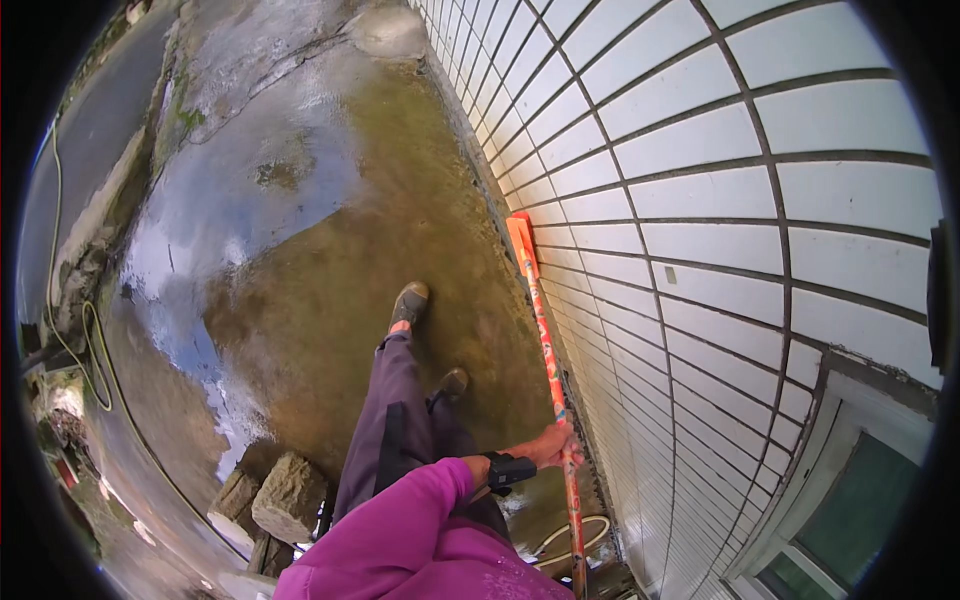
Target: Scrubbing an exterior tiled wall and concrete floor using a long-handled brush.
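My left hand [559, 445] is closed around the long pole of a floor-cleaning tool, with a black device strapped to the wrist. The pole [550, 352] has a red, orange and white patterned covering and runs beside the wall's foot. At its far end is a flat orange head [522, 244], against the lower tiles of the white tiled wall [705, 180]. Whether it is a brush or a squeegee is hard to tell. My right hand is out of view; the pole's near end leaves the picture at the bottom.
Wet brown concrete [300, 322] with a reflecting puddle [255, 187] surrounds my shoes [410, 304]. Rough stone blocks [289, 496] stand at lower left. A yellowish hose [135, 427] runs along the left; a hose loop [596, 525] lies by the pole. A window [855, 502] is at lower right.
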Demonstrator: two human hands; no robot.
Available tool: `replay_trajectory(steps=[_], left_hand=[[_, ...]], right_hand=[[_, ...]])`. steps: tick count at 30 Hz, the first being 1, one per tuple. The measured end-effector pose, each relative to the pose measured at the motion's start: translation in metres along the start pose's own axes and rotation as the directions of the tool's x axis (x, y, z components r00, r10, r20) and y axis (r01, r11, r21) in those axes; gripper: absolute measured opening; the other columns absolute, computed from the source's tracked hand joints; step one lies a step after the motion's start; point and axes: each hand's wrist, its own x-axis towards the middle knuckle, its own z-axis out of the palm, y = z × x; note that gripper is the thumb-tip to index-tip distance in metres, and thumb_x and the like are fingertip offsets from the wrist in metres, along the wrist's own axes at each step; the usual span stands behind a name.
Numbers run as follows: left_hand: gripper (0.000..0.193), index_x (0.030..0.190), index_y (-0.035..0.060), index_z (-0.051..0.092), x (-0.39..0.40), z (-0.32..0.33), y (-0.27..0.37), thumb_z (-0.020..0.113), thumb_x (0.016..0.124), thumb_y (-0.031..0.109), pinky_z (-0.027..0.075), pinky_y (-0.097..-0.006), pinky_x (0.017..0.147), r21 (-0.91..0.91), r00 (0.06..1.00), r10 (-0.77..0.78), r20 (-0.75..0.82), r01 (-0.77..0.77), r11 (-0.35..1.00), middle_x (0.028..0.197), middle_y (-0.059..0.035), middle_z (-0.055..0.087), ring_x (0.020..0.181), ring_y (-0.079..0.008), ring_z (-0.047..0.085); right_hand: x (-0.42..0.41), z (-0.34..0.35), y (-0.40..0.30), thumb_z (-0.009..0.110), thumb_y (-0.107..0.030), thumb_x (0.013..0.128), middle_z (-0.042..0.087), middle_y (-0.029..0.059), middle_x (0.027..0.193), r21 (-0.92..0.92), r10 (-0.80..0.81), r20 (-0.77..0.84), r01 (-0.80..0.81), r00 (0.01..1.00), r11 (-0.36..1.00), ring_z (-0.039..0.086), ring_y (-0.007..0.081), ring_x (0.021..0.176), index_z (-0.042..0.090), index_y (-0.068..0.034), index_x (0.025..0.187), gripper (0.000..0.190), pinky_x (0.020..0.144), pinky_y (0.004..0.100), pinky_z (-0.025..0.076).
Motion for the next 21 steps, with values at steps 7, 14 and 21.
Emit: replay_trajectory(steps=[7, 14, 21], left_hand=[[0.033, 0.096, 0.0124, 0.043, -0.001, -0.019, -0.131, 0.037, 0.090, 0.044, 0.048, -0.0472, 0.073, 0.214, 0.937, -0.300, 0.179, 0.260, 0.942, 0.089, -0.0061, 0.053, 0.089, -0.0268, 0.060], [0.032, 0.095, 0.0151, 0.040, -0.046, 0.006, -0.164, 0.035, 0.090, 0.046, 0.047, -0.0422, 0.077, 0.221, 0.889, -0.290, 0.355, 0.221, 0.950, 0.099, -0.0060, 0.050, 0.095, -0.0233, 0.057], [0.034, 0.076, 0.0067, 0.044, 0.004, -0.046, 0.006, 0.037, 0.089, 0.037, 0.051, -0.0435, 0.066, 0.349, 0.990, 0.027, -0.135, 0.022, 0.937, 0.077, -0.0064, 0.054, 0.072, -0.0282, 0.062]], right_hand=[[-0.019, 0.022, 0.029, 0.061, -0.025, 0.078, 0.061, 0.0168, 0.092, 0.034, -0.033, -0.014, 0.033, 0.999, 0.999, 0.057, 0.0297, 0.068, 0.051, -0.004, 0.112, 0.041, 0.063, 0.0392, 0.045], [-0.039, 0.042, 0.050, 0.061, -0.026, 0.078, 0.060, 0.0168, 0.093, 0.074, -0.039, -0.016, 0.040, 0.999, 0.996, 0.057, 0.0301, 0.068, 0.050, -0.005, 0.114, 0.042, 0.063, 0.0395, 0.045], [-0.044, 0.052, 0.023, 0.061, -0.026, 0.078, 0.060, 0.0168, 0.093, 0.025, -0.081, -0.048, 0.082, 0.996, 0.996, 0.057, 0.0304, 0.068, 0.050, -0.005, 0.115, 0.043, 0.063, 0.0397, 0.045]])
